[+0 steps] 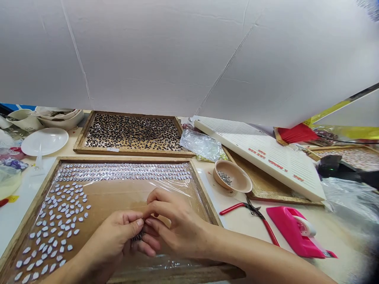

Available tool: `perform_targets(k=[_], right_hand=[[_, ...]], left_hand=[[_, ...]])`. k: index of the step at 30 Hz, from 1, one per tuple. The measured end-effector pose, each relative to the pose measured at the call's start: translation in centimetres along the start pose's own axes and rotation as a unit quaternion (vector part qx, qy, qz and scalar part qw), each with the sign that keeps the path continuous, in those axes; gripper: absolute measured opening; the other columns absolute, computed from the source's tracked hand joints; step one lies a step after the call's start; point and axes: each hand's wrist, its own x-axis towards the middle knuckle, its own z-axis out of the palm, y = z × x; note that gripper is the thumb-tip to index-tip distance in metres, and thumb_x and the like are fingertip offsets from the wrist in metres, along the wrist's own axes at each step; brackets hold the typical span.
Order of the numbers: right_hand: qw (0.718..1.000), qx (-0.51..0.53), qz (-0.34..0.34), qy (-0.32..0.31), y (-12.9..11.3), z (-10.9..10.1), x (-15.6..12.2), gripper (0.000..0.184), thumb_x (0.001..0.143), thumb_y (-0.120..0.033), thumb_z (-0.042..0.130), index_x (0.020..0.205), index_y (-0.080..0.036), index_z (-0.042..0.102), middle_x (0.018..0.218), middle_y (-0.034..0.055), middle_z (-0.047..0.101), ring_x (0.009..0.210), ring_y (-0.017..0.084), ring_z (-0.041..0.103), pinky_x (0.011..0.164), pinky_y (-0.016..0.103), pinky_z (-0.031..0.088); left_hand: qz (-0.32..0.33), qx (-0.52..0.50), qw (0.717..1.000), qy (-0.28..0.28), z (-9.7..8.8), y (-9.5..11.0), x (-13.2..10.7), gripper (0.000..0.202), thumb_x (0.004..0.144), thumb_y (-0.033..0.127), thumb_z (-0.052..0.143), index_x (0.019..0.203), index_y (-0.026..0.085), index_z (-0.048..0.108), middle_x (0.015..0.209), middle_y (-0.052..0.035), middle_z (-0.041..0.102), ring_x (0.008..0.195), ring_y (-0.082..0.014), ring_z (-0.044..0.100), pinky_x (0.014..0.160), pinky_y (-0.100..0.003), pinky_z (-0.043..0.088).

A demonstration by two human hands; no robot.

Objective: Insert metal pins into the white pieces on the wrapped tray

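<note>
Both hands meet over the front part of a wooden-framed tray (207, 197) lined with clear film. My left hand (126, 232) is closed, thumb against forefinger, with a bunch of small dark metal pieces (137, 236) partly showing under its fingers. At the left thumb tip, my right hand (174, 225) pinches with thumb and forefinger; whatever is between them is too small to name. Small white leaf-shaped pieces (56, 221) lie scattered on the tray's left side. Rows of similar pieces with dark centres (124, 171) run along its far edge.
Behind stands another framed tray (133, 151) of small black pieces. To the right are a beige bowl (225, 165) with tiny metal bits, red-handled pliers (266, 225), a pink tape dispenser (284, 228) and a tilted white foam board (284, 165). A white plate (45, 142) is at left.
</note>
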Motion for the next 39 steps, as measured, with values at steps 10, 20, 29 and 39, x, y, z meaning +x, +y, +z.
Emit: perform_targets(k=[10,20,29,39], right_hand=[[0.998,-0.046,-0.045,0.018,0.2,0.7,0.1,0.013,0.082,-0.017,0.048,0.081,-0.015,0.060,0.083,0.0057,0.052,0.069,0.012,0.048,0.059,0.023,0.042],[1.000,-0.022,0.000,-0.019,-0.3,-0.5,0.3,0.006,0.074,-0.012,0.047,0.077,-0.015,0.050,0.082,0.0049,0.049,0.073,0.013,0.047,0.064,0.026,0.043],[1.000,0.013,0.007,-0.006,-0.6,-0.7,-0.2,0.017,0.078,-0.006,0.048,0.086,-0.016,0.059,0.085,0.0036,0.049,0.073,0.011,0.048,0.064,0.024,0.043],[0.994,0.091,0.008,-0.067,-0.9,-1.5,0.1,0.027,0.077,-0.002,0.051,0.093,-0.018,0.064,0.086,0.0030,0.054,0.076,0.010,0.053,0.069,0.024,0.045]], left_hand=[[0.004,0.015,1.000,0.003,0.0,0.0,0.1,0.023,0.077,0.029,0.060,0.080,0.007,0.068,0.070,-0.0092,0.063,0.062,-0.0121,0.057,0.061,-0.024,0.048],[0.004,-0.002,0.999,0.036,-0.5,-0.2,0.1,0.019,0.074,0.027,0.065,0.080,0.009,0.064,0.072,-0.0071,0.064,0.064,-0.0116,0.059,0.059,-0.021,0.047],[0.025,-0.009,0.997,0.077,-0.7,0.1,0.1,0.018,0.072,0.027,0.067,0.077,0.011,0.064,0.072,-0.0076,0.066,0.062,-0.0113,0.059,0.057,-0.021,0.045],[-0.044,0.027,0.998,0.039,0.1,0.4,-0.3,0.022,0.070,0.029,0.068,0.074,0.009,0.062,0.066,-0.0063,0.064,0.053,-0.0105,0.059,0.046,-0.018,0.042]])
